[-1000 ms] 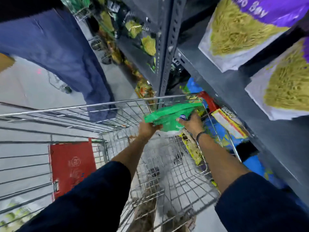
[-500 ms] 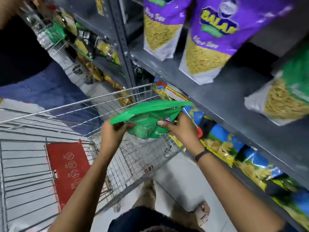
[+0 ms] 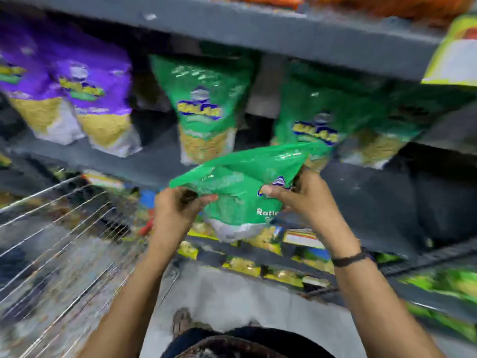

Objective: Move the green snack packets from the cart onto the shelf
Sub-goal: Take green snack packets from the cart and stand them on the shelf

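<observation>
2 hands hold 1 green packet.

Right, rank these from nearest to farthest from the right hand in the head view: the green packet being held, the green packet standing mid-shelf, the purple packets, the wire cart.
1. The held green snack packet, gripped by the right hand itself.
2. The green packet standing mid-shelf, above and left.
3. Purple packets on the shelf's left end and the wire cart at lower left: too close to call.

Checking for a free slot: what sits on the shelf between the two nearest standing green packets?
In the head view, only a dark bare gap lies between the left green packet and the right green packet; the held packet hangs just below it.
</observation>
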A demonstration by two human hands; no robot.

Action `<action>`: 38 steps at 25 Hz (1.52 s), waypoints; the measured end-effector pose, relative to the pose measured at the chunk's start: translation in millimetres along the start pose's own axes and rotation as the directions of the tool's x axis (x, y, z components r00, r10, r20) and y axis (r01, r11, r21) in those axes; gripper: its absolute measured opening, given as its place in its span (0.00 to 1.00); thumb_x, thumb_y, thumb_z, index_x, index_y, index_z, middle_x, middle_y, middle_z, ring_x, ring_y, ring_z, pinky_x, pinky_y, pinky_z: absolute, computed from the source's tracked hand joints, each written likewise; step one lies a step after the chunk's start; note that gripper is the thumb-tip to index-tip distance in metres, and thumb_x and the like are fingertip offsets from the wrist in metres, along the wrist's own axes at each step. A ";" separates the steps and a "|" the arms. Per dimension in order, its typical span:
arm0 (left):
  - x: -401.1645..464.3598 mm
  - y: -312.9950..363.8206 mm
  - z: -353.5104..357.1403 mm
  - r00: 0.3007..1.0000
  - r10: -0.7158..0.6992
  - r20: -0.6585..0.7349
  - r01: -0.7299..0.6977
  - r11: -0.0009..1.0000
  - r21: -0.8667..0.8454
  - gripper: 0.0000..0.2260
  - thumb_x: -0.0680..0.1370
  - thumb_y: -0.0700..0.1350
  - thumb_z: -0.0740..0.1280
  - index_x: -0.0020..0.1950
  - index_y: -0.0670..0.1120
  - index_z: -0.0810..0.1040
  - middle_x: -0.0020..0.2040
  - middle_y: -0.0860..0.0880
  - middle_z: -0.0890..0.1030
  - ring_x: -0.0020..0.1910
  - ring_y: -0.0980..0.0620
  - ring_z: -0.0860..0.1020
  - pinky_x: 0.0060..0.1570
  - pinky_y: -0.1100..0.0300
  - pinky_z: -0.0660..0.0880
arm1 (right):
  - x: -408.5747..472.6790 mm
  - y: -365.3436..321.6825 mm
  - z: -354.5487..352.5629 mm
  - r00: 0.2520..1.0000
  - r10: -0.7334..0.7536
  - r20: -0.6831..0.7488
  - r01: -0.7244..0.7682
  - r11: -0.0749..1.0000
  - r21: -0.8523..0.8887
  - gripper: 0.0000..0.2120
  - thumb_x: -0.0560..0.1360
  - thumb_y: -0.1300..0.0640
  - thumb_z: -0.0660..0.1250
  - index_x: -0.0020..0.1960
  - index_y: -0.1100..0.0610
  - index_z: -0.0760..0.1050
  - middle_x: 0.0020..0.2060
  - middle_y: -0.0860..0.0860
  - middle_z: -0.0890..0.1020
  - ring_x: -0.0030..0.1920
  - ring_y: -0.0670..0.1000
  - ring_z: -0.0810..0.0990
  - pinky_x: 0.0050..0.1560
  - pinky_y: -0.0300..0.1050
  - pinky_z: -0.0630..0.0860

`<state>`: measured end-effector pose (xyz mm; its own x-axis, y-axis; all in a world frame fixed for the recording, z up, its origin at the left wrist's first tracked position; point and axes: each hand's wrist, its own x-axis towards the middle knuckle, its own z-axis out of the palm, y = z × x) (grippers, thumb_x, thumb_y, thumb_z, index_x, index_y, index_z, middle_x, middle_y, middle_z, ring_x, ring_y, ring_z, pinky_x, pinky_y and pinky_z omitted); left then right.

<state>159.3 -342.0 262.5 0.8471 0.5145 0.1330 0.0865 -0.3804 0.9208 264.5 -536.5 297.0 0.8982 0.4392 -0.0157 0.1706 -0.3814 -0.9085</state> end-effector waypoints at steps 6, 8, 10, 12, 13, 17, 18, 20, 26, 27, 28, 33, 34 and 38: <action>41.0 80.6 172.3 0.933 0.216 0.287 -0.203 0.976 -0.076 0.13 0.65 0.54 0.72 0.31 0.46 0.74 0.24 0.46 0.76 0.26 0.54 0.72 0.26 0.58 0.67 | -25.6 49.6 -161.1 0.923 0.110 -0.370 -0.080 0.992 0.094 0.21 0.55 0.45 0.77 0.45 0.52 0.79 0.49 0.57 0.84 0.51 0.56 0.82 0.55 0.58 0.78; 55.7 104.2 218.8 0.913 0.223 0.340 -0.198 0.974 -0.109 0.09 0.65 0.51 0.74 0.36 0.47 0.77 0.29 0.48 0.79 0.27 0.49 0.76 0.27 0.60 0.66 | -25.8 54.1 -197.9 0.878 0.131 -0.460 -0.063 0.985 0.161 0.13 0.59 0.53 0.75 0.42 0.50 0.76 0.50 0.58 0.83 0.49 0.54 0.81 0.51 0.51 0.77; 65.3 119.5 247.9 0.906 0.227 0.357 -0.194 0.973 -0.126 0.11 0.67 0.46 0.74 0.43 0.42 0.81 0.37 0.44 0.83 0.35 0.45 0.81 0.31 0.62 0.70 | -16.6 60.9 -219.3 0.868 0.125 -0.481 -0.043 0.983 0.178 0.11 0.64 0.60 0.75 0.41 0.49 0.75 0.49 0.58 0.81 0.45 0.51 0.80 0.47 0.48 0.77; 76.0 120.5 269.8 0.899 0.228 0.375 -0.186 0.972 -0.146 0.12 0.68 0.44 0.74 0.47 0.39 0.80 0.45 0.39 0.85 0.43 0.44 0.83 0.38 0.57 0.76 | -1.1 75.8 -231.7 0.860 0.146 -0.489 -0.056 0.979 0.194 0.10 0.67 0.63 0.73 0.44 0.53 0.75 0.48 0.57 0.81 0.42 0.49 0.79 0.44 0.50 0.79; 80.6 117.3 276.5 0.896 0.223 0.385 -0.165 0.970 -0.178 0.13 0.68 0.45 0.73 0.47 0.39 0.80 0.47 0.38 0.84 0.45 0.43 0.83 0.43 0.52 0.79 | 5.3 82.9 -234.7 0.854 0.178 -0.489 -0.095 0.977 0.191 0.10 0.68 0.62 0.72 0.47 0.55 0.75 0.47 0.57 0.81 0.40 0.47 0.79 0.40 0.48 0.79; 88.2 105.9 293.0 0.858 0.265 0.441 -0.188 0.959 -0.209 0.18 0.68 0.57 0.68 0.50 0.46 0.77 0.53 0.40 0.83 0.52 0.44 0.81 0.54 0.43 0.77 | 16.4 101.3 -239.4 0.815 0.242 -0.526 -0.155 0.966 0.205 0.20 0.68 0.57 0.73 0.57 0.59 0.72 0.54 0.59 0.81 0.46 0.52 0.80 0.36 0.43 0.78; 87.6 105.4 295.0 0.838 0.257 0.482 -0.144 0.955 -0.259 0.17 0.68 0.57 0.68 0.52 0.50 0.76 0.56 0.42 0.81 0.56 0.47 0.79 0.59 0.44 0.75 | 14.3 106.1 -234.6 0.786 0.234 -0.572 -0.114 0.965 0.238 0.25 0.67 0.55 0.74 0.60 0.59 0.70 0.57 0.59 0.80 0.50 0.52 0.79 0.40 0.44 0.77; 85.5 104.2 292.7 0.794 0.213 0.569 -0.004 0.939 -0.345 0.15 0.70 0.55 0.68 0.55 0.53 0.74 0.60 0.47 0.78 0.60 0.52 0.76 0.65 0.49 0.70 | 4.8 115.8 -211.0 0.653 0.255 -0.713 -0.027 0.949 0.315 0.29 0.68 0.49 0.72 0.64 0.56 0.66 0.61 0.57 0.77 0.57 0.52 0.76 0.54 0.50 0.76; 64.2 86.1 289.9 0.840 -0.027 0.542 0.240 0.914 -0.327 0.40 0.65 0.75 0.53 0.66 0.47 0.67 0.70 0.46 0.70 0.69 0.49 0.68 0.71 0.46 0.62 | -15.3 130.8 -128.8 0.654 0.536 -0.534 0.019 0.694 0.720 0.18 0.79 0.48 0.55 0.67 0.52 0.62 0.60 0.51 0.73 0.57 0.52 0.74 0.50 0.48 0.75; 62.9 87.1 291.6 0.872 -0.043 0.488 0.246 0.900 -0.361 0.41 0.64 0.75 0.51 0.64 0.46 0.69 0.68 0.43 0.72 0.67 0.46 0.71 0.68 0.46 0.65 | -11.9 135.5 -135.9 0.644 0.552 -0.529 0.049 0.661 0.749 0.18 0.79 0.49 0.55 0.68 0.52 0.61 0.61 0.52 0.72 0.59 0.52 0.74 0.54 0.50 0.76; 63.6 88.5 293.4 0.883 -0.077 0.462 0.269 0.891 -0.365 0.42 0.65 0.75 0.49 0.65 0.46 0.69 0.67 0.41 0.73 0.66 0.44 0.71 0.67 0.46 0.65 | -8.2 143.5 -142.2 0.616 0.577 -0.537 0.058 0.646 0.761 0.19 0.79 0.49 0.54 0.68 0.52 0.61 0.64 0.53 0.71 0.62 0.53 0.72 0.60 0.53 0.74; 58.8 99.5 305.4 0.788 -0.123 0.603 0.389 0.859 -0.333 0.30 0.76 0.65 0.42 0.74 0.52 0.58 0.75 0.49 0.63 0.73 0.49 0.62 0.72 0.45 0.59 | -22.4 150.2 -113.6 0.642 0.579 -0.503 -0.043 0.682 0.730 0.17 0.79 0.48 0.54 0.66 0.52 0.64 0.63 0.51 0.73 0.63 0.52 0.72 0.66 0.54 0.67; 52.3 98.7 308.3 0.796 -0.124 0.593 0.387 0.857 -0.341 0.30 0.76 0.64 0.43 0.73 0.51 0.60 0.74 0.49 0.65 0.72 0.49 0.64 0.72 0.45 0.60 | -22.3 146.7 -111.1 0.679 0.568 -0.465 -0.069 0.680 0.730 0.17 0.79 0.48 0.54 0.65 0.52 0.65 0.61 0.50 0.73 0.61 0.51 0.72 0.63 0.52 0.69; 27.3 86.2 314.8 0.857 -0.232 0.461 0.411 0.847 -0.337 0.32 0.75 0.66 0.47 0.67 0.46 0.68 0.65 0.46 0.74 0.62 0.48 0.72 0.68 0.47 0.65 | -8.1 159.7 -140.6 0.654 0.505 -0.563 -0.029 0.760 0.649 0.20 0.78 0.47 0.55 0.66 0.54 0.67 0.66 0.54 0.73 0.66 0.53 0.72 0.69 0.57 0.67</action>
<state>354.9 -602.6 230.1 0.9472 0.1750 -0.2686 0.2443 0.1481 0.9583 341.5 -715.3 210.7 0.9019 -0.3628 -0.2345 -0.1594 0.2251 -0.9612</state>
